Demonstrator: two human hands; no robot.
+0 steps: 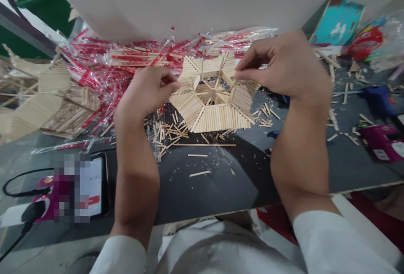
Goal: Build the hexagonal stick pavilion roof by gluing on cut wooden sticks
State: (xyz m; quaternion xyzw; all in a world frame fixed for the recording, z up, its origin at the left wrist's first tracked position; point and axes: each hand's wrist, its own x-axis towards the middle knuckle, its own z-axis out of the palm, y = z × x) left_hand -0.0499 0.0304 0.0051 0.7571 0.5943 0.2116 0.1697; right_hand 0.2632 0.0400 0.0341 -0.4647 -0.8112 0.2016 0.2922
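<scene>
In the head view, a star-like model made of thin wooden sticks [212, 117] is held over the dark table, with ribbed panels around an open, spoked middle. My left hand [145, 91] pinches its left edge between thumb and fingers. On the far right side, my right hand [277, 65] has its thumb and fingertips closed at the rim of the same model. Below it lie short cut sticks [178, 133], one long stick [205, 144] and two short loose pieces nearer the front edge.
Clear wrappers with red strips [94, 65] and bundled sticks heap along the wall. More stick models [41, 97] stand at left. A phone [96, 185] and a magenta power strip with cables lie front left. At right are a blue glue gun [378, 99] and another magenta box [381, 141].
</scene>
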